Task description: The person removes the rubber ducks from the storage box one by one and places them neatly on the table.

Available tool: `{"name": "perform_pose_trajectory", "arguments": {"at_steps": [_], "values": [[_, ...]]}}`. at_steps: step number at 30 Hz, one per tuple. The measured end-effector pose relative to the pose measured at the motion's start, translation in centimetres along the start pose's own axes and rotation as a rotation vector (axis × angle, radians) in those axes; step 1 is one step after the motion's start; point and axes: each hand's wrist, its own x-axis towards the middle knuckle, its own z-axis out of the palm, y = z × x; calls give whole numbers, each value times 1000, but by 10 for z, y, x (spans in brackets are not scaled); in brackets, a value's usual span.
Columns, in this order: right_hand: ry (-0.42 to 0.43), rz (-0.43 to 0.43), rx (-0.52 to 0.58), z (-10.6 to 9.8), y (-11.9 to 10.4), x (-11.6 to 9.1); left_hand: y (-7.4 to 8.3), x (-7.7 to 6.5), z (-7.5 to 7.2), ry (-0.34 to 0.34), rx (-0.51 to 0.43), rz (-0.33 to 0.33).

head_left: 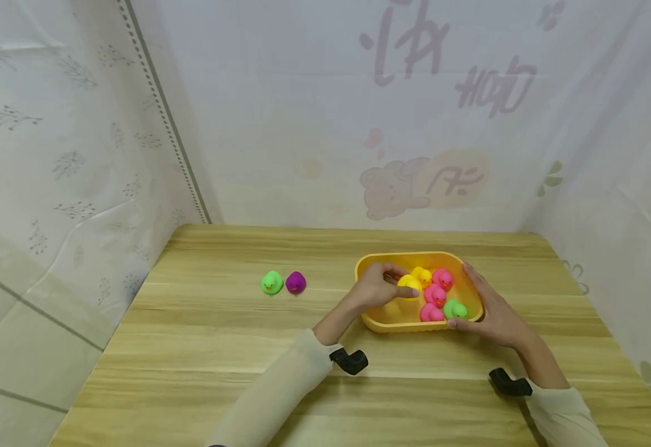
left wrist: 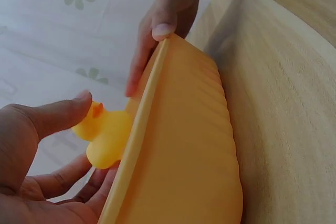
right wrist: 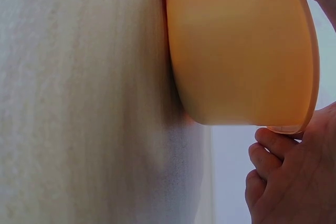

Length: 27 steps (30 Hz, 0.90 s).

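Observation:
A yellow toy duck (head_left: pixel 408 287) is pinched between the thumb and fingers of my left hand (head_left: pixel 374 287), just above the inside of a yellow-orange plastic tray (head_left: pixel 383 327). In the left wrist view the held duck (left wrist: pixel 107 137) sits beside the tray's rim, thumb at its head. My right hand (head_left: pixel 498 313) grips the tray's right end, its thumb on the front rim and fingers along the far side. Inside lie another yellow duck (head_left: pixel 422 276), 3 pink ducks (head_left: pixel 435 295) and a green duck (head_left: pixel 456 310).
A green duck (head_left: pixel 272 282) and a purple duck (head_left: pixel 295 282) stand side by side on the wooden table (head_left: pixel 219 347), left of the tray. Printed cloth (head_left: pixel 280 124) hangs behind the table and at both sides. Each wrist carries a black device (head_left: pixel 350 361).

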Motion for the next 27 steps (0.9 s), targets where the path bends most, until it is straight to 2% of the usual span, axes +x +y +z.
{"name": "perform_pose_trajectory", "arguments": {"at_steps": [12, 18, 27], "values": [[4, -5, 2, 1, 1, 0, -8, -12, -9, -15, -83, 74], [7, 0, -6, 1, 0, 0, -9, -18, -13, -1, -131, 107], [3, 13, -14, 1, -1, -1, -13, -22, -27, -4, -142, 92]]}}
